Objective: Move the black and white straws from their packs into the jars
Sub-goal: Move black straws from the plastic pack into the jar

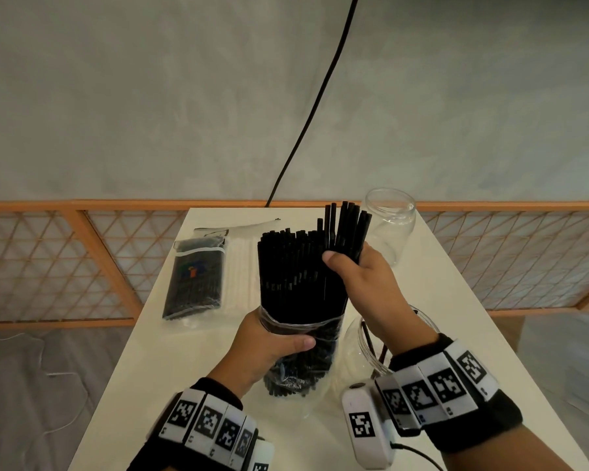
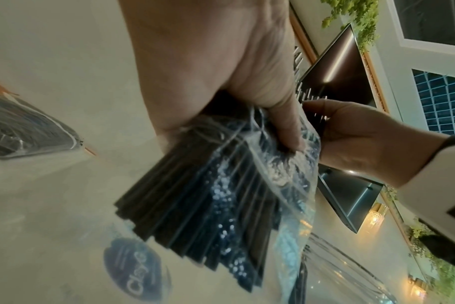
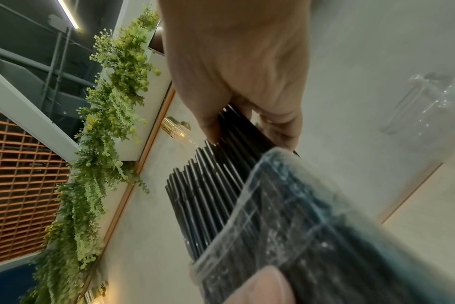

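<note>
My left hand [image 1: 269, 338] grips an upright clear plastic pack of black straws [image 1: 295, 287] around its lower half, with the wrapper pushed down. My right hand [image 1: 357, 270] pinches a small bunch of black straws [image 1: 346, 229] raised above the rest of the pack. From the left wrist the pack [image 2: 221, 195] shows beneath my left hand [image 2: 247, 92], and from the right wrist the pinched straws [image 3: 237, 131] fan out below my right hand [image 3: 247, 102]. A glass jar [image 1: 364, 348] with a few black straws stands under my right wrist. An empty glass jar [image 1: 390, 222] stands at the far right.
Another sealed pack of black straws [image 1: 196, 277] lies on the white table [image 1: 150, 368] at the left, with a pack of white straws [image 1: 240, 266] beside it. A black cable [image 1: 315, 103] hangs down behind the table. An orange lattice railing [image 1: 48, 260] runs behind.
</note>
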Demonstrator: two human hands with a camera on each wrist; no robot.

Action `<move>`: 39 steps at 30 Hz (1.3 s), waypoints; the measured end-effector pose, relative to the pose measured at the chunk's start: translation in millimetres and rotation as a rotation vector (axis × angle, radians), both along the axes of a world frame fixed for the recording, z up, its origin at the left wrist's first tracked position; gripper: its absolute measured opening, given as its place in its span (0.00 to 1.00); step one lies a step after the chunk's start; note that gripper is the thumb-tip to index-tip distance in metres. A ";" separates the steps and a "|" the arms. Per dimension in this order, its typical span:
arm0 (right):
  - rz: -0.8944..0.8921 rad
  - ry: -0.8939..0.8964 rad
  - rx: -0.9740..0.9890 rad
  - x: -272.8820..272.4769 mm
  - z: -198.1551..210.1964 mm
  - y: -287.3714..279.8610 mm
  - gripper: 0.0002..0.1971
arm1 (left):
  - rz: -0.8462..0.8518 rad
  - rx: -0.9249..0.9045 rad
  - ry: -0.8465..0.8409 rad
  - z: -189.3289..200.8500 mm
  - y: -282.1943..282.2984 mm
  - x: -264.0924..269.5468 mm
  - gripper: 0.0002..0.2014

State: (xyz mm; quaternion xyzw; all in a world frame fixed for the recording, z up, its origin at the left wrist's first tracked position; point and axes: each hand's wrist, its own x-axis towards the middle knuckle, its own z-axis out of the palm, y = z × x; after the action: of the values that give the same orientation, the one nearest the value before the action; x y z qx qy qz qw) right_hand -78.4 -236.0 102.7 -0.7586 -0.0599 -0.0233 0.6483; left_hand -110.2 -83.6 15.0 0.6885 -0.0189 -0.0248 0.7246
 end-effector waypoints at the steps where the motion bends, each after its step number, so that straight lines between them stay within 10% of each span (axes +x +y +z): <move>1: -0.008 0.004 0.013 0.8 1.3 -1.0 0.07 | -0.007 -0.004 -0.001 -0.3 -0.6 -0.4 0.22; 39: -0.236 -0.393 0.416 -12.0 44.8 -63.7 0.19 | 0.101 0.004 0.002 -11.7 -3.0 4.0 0.20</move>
State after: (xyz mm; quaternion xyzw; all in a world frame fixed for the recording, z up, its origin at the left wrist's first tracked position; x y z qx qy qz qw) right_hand -90.4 -299.7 147.6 -0.5921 -0.0897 -0.2566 0.7586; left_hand -106.2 -86.5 3.3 0.6901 0.0167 0.0112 0.7234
